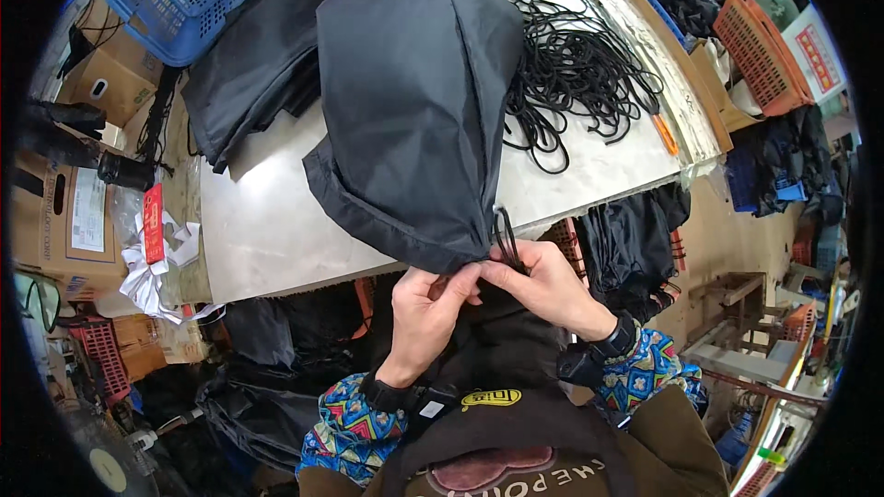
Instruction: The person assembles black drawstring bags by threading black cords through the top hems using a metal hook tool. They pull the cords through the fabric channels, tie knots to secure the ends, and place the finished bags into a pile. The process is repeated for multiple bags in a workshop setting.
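Observation:
A black fabric bag [405, 83] lies across the table, its narrow corner at the front edge. My left hand [430, 306] pinches that corner between thumb and fingers. Beside it, my right hand [539, 283] is closed with a looped black cord [504, 230] running up out of its fingers. The thumbs nearly meet at the bag's hem, and the spot where cord and cloth come together is hidden by the fingers. Right of the bag is a tangled heap of black cords [580, 64]. More black fabric pieces [262, 64] lie to its left.
A blue plastic basket [198, 0] stands at the table's far left. An orange-handled tool [665, 135] lies by the right edge of the metal tabletop [258, 230]. Cardboard boxes [60, 230] are stacked at left. Black cloth [631, 239] hangs below the table at right.

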### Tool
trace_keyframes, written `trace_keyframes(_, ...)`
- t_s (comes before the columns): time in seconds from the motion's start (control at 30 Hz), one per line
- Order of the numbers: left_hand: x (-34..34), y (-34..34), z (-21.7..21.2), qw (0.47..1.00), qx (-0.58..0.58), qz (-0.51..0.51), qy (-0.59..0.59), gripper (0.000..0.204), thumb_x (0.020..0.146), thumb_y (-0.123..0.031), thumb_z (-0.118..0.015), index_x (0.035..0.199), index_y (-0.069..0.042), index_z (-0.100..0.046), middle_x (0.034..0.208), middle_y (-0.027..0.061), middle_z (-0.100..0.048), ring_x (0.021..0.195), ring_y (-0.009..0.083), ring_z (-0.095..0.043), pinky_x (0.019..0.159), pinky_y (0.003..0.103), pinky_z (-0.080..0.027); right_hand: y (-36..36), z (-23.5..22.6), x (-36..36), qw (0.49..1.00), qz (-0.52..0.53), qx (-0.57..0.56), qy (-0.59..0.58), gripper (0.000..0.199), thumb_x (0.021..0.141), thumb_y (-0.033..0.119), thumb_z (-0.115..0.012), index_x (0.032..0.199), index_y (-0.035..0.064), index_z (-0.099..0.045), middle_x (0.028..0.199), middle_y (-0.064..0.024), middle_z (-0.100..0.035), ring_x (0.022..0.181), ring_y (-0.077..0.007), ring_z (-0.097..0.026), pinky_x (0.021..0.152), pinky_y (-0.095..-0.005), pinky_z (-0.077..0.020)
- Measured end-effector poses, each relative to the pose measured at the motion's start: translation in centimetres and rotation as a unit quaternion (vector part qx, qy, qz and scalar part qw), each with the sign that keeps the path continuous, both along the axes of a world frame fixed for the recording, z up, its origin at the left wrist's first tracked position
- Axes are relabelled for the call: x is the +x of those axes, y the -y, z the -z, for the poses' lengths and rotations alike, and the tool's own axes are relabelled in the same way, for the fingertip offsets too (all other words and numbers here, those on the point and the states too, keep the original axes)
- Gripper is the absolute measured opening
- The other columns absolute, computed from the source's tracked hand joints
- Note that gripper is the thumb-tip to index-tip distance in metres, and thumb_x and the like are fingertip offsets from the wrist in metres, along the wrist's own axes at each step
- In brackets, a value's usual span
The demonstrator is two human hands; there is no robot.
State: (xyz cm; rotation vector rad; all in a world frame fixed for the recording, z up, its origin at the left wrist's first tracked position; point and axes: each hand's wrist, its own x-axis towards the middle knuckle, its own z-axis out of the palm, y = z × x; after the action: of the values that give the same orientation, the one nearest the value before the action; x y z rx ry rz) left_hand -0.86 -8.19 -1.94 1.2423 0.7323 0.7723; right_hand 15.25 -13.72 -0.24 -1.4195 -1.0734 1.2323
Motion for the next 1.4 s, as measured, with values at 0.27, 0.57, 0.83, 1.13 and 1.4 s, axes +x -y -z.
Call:
trace_keyframes(0.27,0.8,-0.5,-2.2,0.988,-0.117,-0.041,0.090,0.016,0.093,-0.009,-0.057,0.099,0.005,-0.063,0.089,0.0112,-0.064,0.072,0.0145,-0.064,0.059,0.025,-0.055,-0.8,-1.6,0.6,1.000,0.025,0.000,0.005,0.021,0.090,0.017,-0.062,0.093,-0.0031,-0.067,0.075,-0.0056,-0.068,0.073,-0.0046,-0.055,0.065,-0.0251,-0.0467)
trace_keyframes(0.57,0.3,-1.5,-3.1,0.987,-0.127,-0.051,0.081,0.019,0.091,-0.011,-0.061,0.092,0.007,-0.063,0.080,0.0136,-0.066,0.068,0.0189,-0.066,0.060,0.028,-0.056,0.1,-5.0,0.4,0.987,0.095,0.012,0.129,0.020,0.094,0.016,-0.056,0.098,-0.0036,-0.061,0.079,-0.0091,-0.065,0.071,-0.0106,-0.059,0.064,-0.0258,-0.0462)
trace_keyframes(0.83,1.4,-2.2,-4.0,0.962,-0.212,-0.044,0.168,0.019,0.092,-0.014,-0.061,0.094,0.005,-0.065,0.089,0.0151,-0.068,0.082,0.0217,-0.068,0.068,0.031,-0.057,1.9,-4.6,-0.7,0.909,0.050,0.157,0.383,0.014,0.084,0.002,-0.062,0.098,-0.0026,-0.061,0.083,-0.0178,-0.064,0.073,-0.0342,-0.064,0.062,-0.0369,-0.0505)
trace_keyframes(1.13,1.5,-2.0,-3.0,0.974,-0.168,-0.067,0.137,0.016,0.090,-0.010,-0.063,0.091,0.005,-0.067,0.090,0.0129,-0.068,0.083,0.0194,-0.067,0.072,0.030,-0.057,1.8,-4.1,-0.7,0.889,0.065,0.178,0.417,0.016,0.083,0.002,-0.062,0.098,-0.0017,-0.059,0.079,-0.0155,-0.063,0.068,-0.0324,-0.063,0.058,-0.0364,-0.0493)
trace_keyframes(1.4,1.5,-1.3,-2.8,0.985,-0.133,-0.040,0.103,0.016,0.091,-0.010,-0.061,0.097,0.003,-0.066,0.090,0.0093,-0.068,0.078,0.0140,-0.064,0.068,0.030,-0.056,0.3,-4.2,-0.9,0.857,-0.015,0.188,0.479,0.026,0.083,0.003,-0.062,0.108,0.0020,-0.055,0.085,-0.0135,-0.063,0.074,-0.0297,-0.064,0.060,-0.0365,-0.0501)
